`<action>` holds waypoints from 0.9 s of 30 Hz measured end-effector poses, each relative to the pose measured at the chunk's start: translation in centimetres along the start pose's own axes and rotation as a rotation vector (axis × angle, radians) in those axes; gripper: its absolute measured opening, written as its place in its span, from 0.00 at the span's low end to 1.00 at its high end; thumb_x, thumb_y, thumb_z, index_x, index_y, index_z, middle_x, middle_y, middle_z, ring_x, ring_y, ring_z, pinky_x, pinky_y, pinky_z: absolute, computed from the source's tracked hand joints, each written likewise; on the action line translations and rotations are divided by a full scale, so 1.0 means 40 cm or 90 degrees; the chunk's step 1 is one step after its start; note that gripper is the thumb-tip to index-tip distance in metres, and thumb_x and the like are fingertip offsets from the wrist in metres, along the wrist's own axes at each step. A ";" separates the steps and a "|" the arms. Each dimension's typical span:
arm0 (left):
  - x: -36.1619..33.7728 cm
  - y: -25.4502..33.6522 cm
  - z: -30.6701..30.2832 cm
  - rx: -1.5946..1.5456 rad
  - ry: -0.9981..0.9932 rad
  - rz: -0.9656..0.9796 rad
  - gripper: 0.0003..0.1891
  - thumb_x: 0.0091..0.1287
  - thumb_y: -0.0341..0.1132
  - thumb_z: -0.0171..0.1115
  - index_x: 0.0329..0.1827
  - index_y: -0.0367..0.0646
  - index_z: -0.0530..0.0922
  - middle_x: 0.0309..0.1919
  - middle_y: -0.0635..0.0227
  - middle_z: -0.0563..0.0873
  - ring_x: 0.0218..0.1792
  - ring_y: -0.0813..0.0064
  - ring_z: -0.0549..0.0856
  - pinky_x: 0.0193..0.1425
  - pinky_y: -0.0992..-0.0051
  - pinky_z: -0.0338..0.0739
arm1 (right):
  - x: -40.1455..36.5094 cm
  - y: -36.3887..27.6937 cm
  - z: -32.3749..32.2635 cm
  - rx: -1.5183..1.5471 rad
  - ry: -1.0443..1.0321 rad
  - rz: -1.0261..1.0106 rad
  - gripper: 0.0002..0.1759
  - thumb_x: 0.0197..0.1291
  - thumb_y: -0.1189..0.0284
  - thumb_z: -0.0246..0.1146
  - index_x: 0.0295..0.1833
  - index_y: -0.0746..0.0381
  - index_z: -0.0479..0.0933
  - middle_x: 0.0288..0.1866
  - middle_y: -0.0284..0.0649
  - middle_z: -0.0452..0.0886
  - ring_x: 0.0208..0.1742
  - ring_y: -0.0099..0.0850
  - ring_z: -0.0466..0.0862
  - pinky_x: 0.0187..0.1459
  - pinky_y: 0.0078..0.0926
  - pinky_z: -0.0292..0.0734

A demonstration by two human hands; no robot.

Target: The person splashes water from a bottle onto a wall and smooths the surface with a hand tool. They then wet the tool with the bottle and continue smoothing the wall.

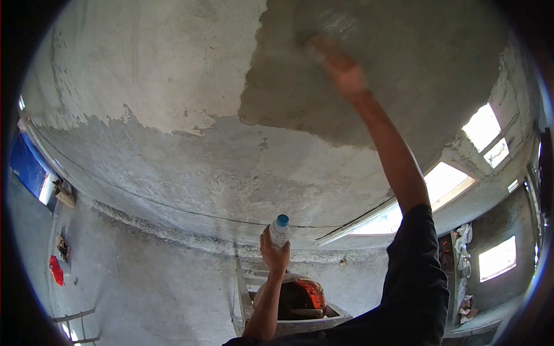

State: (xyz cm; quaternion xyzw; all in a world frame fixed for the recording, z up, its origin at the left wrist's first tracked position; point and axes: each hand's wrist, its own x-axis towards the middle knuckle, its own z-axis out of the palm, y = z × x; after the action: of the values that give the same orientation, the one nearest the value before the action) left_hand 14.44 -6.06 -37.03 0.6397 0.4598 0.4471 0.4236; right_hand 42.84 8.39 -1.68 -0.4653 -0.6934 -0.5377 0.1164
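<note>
My left hand (273, 254) is wrapped around a clear plastic bottle (280, 233) with a blue cap, held upright and low in front of the wall. My right hand (340, 66) is raised high against the darker, damp-looking plaster patch (300, 92). Motion smears its fingers, and a dark blur lies beside them, so I cannot make out what it holds, if anything. Lighter, drier-looking plaster (156, 63) borders the patch on the left, along a ragged edge.
Below my left hand, a bucket (311, 294) with orange inside sits on a wooden frame (245, 291). A thin cable (173, 203) crosses the wall low down. Bright openings (444, 184) are at right. A red item (56, 270) lies far left.
</note>
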 end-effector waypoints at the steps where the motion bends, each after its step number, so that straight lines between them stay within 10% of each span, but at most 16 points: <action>1: -0.003 0.001 0.001 0.002 -0.001 -0.002 0.33 0.43 0.23 0.69 0.58 0.39 0.71 0.45 0.51 0.79 0.48 0.44 0.79 0.51 0.53 0.74 | 0.017 0.034 -0.039 -0.003 0.057 0.110 0.37 0.52 0.83 0.56 0.70 0.46 0.66 0.72 0.34 0.67 0.67 0.35 0.73 0.60 0.29 0.76; 5: -0.011 0.001 0.012 -0.006 -0.026 0.036 0.33 0.42 0.23 0.70 0.57 0.39 0.72 0.45 0.51 0.79 0.47 0.43 0.79 0.49 0.53 0.75 | 0.063 0.084 -0.092 0.080 -0.012 0.495 0.29 0.64 0.84 0.53 0.70 0.56 0.66 0.72 0.43 0.67 0.67 0.39 0.73 0.64 0.37 0.73; 11: -0.006 -0.008 0.009 -0.006 -0.016 0.039 0.33 0.42 0.23 0.70 0.57 0.38 0.72 0.45 0.50 0.80 0.46 0.43 0.80 0.50 0.53 0.75 | -0.188 -0.117 0.140 0.026 -0.075 -0.170 0.29 0.56 0.79 0.56 0.67 0.55 0.70 0.70 0.32 0.69 0.69 0.32 0.70 0.62 0.25 0.75; 21: -0.012 -0.010 0.017 -0.019 -0.039 0.035 0.32 0.42 0.22 0.69 0.56 0.38 0.72 0.44 0.50 0.80 0.47 0.44 0.80 0.50 0.53 0.74 | 0.045 0.036 -0.001 -0.043 0.097 0.163 0.34 0.49 0.79 0.61 0.66 0.52 0.70 0.68 0.36 0.71 0.66 0.34 0.74 0.58 0.31 0.79; 27: -0.011 -0.007 0.010 -0.013 -0.037 0.036 0.32 0.43 0.23 0.68 0.57 0.39 0.72 0.44 0.51 0.80 0.47 0.44 0.80 0.50 0.54 0.74 | -0.048 -0.130 0.068 0.048 -0.034 0.047 0.33 0.50 0.84 0.58 0.65 0.54 0.72 0.66 0.40 0.73 0.66 0.40 0.74 0.57 0.33 0.80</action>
State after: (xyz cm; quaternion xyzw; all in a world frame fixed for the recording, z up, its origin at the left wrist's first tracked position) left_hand 14.71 -6.46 -37.47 0.6606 0.4244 0.4452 0.4305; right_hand 40.81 9.76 -7.34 -0.5001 -0.6984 -0.4939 0.1348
